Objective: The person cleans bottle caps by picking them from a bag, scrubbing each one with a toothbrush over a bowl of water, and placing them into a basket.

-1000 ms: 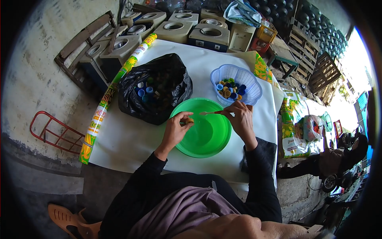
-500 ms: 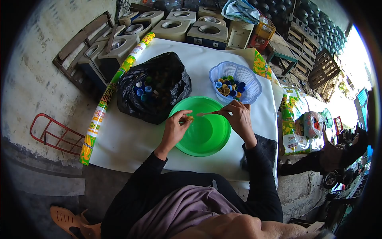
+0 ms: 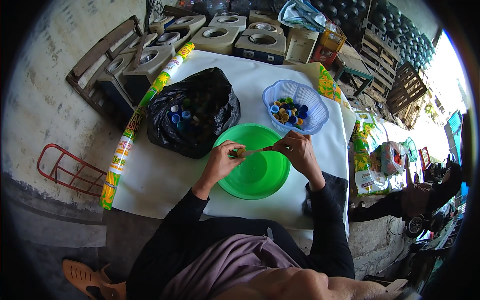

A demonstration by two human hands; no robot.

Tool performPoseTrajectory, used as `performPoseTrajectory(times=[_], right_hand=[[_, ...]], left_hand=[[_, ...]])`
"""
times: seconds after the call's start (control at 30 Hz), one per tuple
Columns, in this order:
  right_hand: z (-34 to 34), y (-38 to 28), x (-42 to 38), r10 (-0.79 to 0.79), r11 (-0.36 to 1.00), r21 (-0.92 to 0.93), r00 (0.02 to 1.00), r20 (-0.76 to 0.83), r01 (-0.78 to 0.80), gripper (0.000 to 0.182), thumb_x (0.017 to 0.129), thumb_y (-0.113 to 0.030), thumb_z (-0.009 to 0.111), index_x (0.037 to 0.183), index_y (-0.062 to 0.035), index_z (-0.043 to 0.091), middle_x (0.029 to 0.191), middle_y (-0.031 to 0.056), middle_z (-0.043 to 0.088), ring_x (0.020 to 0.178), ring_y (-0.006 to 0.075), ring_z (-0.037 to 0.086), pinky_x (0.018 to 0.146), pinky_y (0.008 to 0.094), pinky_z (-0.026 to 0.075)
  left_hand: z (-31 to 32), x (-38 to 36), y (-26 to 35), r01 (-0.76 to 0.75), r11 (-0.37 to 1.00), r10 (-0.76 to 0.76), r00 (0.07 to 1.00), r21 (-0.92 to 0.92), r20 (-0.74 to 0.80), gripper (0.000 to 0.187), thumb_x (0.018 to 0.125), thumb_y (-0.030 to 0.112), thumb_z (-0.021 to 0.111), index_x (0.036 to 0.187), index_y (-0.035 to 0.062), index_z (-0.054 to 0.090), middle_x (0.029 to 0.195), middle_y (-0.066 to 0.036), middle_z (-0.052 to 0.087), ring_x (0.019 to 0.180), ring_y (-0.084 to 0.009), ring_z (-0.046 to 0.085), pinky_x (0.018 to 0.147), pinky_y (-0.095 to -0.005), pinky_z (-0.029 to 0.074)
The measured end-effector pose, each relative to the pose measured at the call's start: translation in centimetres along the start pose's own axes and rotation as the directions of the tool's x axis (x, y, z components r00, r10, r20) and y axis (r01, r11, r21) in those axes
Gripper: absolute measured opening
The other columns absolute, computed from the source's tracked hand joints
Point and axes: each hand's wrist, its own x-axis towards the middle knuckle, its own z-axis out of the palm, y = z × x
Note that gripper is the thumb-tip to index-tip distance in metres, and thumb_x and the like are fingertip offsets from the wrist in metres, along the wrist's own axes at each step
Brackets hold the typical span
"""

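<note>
Over the green basin (image 3: 254,189), my left hand (image 3: 219,163) pinches a small yellowish bottle cap (image 3: 241,153) between thumb and fingers. My right hand (image 3: 300,152) grips a slim tool (image 3: 258,150) with a reddish handle and a pale end. That pale end meets the cap; whether it is a blade or a brush I cannot make out. Behind the basin to the right, a light blue plastic basket (image 3: 320,106) holds several blue, yellow and green caps (image 3: 286,116). On the left, a black plastic bag (image 3: 165,131) lies open with more caps inside.
A white sheet (image 3: 145,182) covers the table, its printed roll (image 3: 123,145) along the left edge. A dark cloth (image 3: 334,192) lies at the right edge. Beige box-shaped units (image 3: 215,40) stand behind the table. A red metal frame (image 3: 70,167) leans by the left wall. Another person (image 3: 415,197) is at right.
My hands have come closer together. The tool's pale end has moved left and down to the cap, which is now turned toward it.
</note>
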Motion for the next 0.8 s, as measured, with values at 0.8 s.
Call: performPoseTrajectory(times=[0.8], right_hand=[[-0.7,0.5,0.4,-0.067,0.996,-0.058,0.996,-0.067,0.063,0.016,0.08,-0.026,0.086,0.093,-0.0168,0.083,0.09,-0.0036,0.066,0.093,0.0162,0.062,0.088,0.0365,0.035]], left_hand=[[-0.9,4.1,-1.9,0.51,0.697,-0.32,0.851,-0.505,0.417,0.04,0.11,0.023,0.055,0.125,-0.0127,0.067,0.101,-0.02,0.076,0.084,-0.0229,0.078,0.082,-0.033,0.065]])
